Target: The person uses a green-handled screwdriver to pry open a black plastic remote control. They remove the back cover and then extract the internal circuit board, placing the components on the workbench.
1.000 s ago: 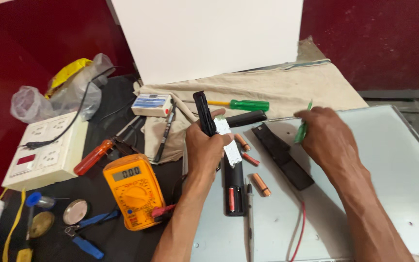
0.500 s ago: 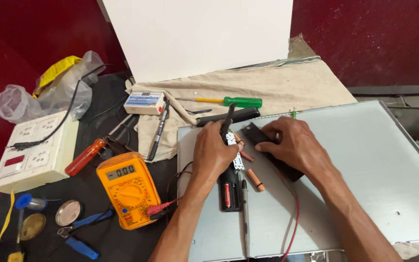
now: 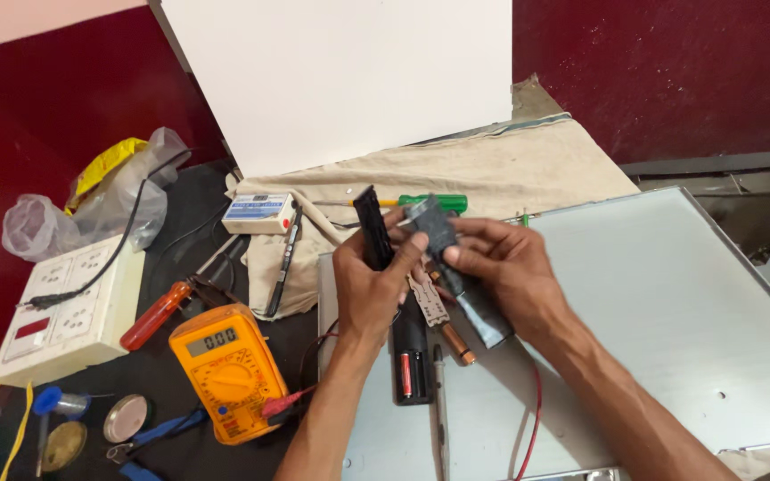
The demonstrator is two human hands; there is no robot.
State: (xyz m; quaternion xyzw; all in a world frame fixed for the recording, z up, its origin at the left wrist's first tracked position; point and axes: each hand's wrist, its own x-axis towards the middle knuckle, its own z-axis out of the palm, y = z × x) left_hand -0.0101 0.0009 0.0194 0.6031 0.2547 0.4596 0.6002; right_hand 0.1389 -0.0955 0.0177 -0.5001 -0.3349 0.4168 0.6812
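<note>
orange multimeter [image 3: 225, 370] | white switchboard [image 3: 69, 307] (cable plugged in) | green-handled screwdriver [image 3: 432, 202] | beige cloth [image 3: 501, 169] | clear plastic bag [image 3: 91, 209]

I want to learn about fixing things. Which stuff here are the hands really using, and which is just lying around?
In use:
left hand holding the long black remote body
right hand holding the dark back cover
small circuit strip between them

Lying about:
orange multimeter
white switchboard
orange-handled screwdriver
green-handled screwdriver
blue pliers
plastic bags
</note>
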